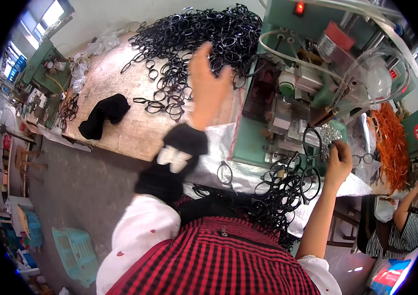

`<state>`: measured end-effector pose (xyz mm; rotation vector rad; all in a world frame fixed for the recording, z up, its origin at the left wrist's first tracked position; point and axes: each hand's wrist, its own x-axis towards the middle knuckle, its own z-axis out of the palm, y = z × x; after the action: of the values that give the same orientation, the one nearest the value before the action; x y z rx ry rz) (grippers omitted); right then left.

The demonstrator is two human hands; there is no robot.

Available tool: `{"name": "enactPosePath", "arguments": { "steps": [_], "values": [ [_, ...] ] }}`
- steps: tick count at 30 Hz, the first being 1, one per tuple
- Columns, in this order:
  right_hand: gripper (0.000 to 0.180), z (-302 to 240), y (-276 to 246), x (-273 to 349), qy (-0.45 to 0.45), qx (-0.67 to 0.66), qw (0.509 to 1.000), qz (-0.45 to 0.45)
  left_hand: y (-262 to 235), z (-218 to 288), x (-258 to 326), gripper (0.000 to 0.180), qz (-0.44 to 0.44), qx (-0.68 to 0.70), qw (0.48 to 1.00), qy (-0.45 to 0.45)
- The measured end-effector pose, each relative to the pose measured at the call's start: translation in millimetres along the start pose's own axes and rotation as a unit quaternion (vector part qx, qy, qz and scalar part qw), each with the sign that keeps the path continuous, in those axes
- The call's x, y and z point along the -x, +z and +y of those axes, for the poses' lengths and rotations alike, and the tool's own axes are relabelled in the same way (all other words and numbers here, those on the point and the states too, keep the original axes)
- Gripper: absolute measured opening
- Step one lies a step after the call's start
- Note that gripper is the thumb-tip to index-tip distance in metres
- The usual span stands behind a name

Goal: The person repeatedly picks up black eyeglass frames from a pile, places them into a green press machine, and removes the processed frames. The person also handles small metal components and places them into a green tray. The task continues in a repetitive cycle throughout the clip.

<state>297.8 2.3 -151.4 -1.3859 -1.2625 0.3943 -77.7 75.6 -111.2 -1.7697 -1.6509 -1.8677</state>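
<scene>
My left hand, slightly blurred, is raised over the workbench with its thumb and fingers apart and nothing in them. Just beyond it lies a big heap of black eyeglass frames. My right hand has thumb and fingertips pinched together beside a pile of small shiny metal parts; anything between them is too small to make out. Left of that hand, a black eyeglass frame stands on end by the green machine. I cannot tell whether the hand touches it. More frames are piled close to my body.
A black cloth sleeve lies on the bench's left part. Clear tubes loop around the machine. Orange strips are heaped at the right, near another person's arm. A turquoise plastic basket stands on the floor at the left.
</scene>
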Motion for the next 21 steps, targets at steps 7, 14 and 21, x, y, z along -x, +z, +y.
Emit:
{"name": "enactPosePath", "arguments": {
  "steps": [7, 14, 21],
  "values": [
    [0.018, -7.1, -10.1, 4.5, 0.035, 0.020, 0.999, -0.030, -90.5, -51.9, -24.9, 0.032, -0.500, -0.150, 0.757, 0.394],
    [0.015, -11.5, -21.7, 25.2, 0.044, 0.066, 0.997, 0.018, -68.6, -90.8, 14.8, 0.022, -0.542, -0.115, 0.807, 0.205],
    [0.016, -81.0, -26.5, 26.1, 0.011, -0.016, 0.996, -0.087, -49.9, -67.5, 31.0, 0.035, -0.505, -0.185, 0.840, 0.070]
  ]
}}
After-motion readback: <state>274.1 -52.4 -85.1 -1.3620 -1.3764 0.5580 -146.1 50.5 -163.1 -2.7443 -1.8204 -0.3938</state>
